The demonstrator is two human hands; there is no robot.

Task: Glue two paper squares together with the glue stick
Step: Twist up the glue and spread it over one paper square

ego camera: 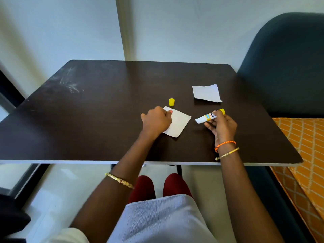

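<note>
A white paper square (178,123) lies on the dark table (105,120) near the middle. My left hand (156,120) rests on its left part, fingers curled, pinning it down. My right hand (221,127) holds an uncapped white and yellow glue stick (208,116), its white tip pointing left, a little to the right of that square and above the table. The yellow cap (171,102) stands upright just beyond the near square. A second white paper square (206,93) lies flat further back on the right, apart from both hands.
A dark blue chair back (289,67) stands at the table's right side. An orange patterned fabric (305,155) lies low on the right. The table's front edge (105,162) is close to my knees. A white wall rises behind the table.
</note>
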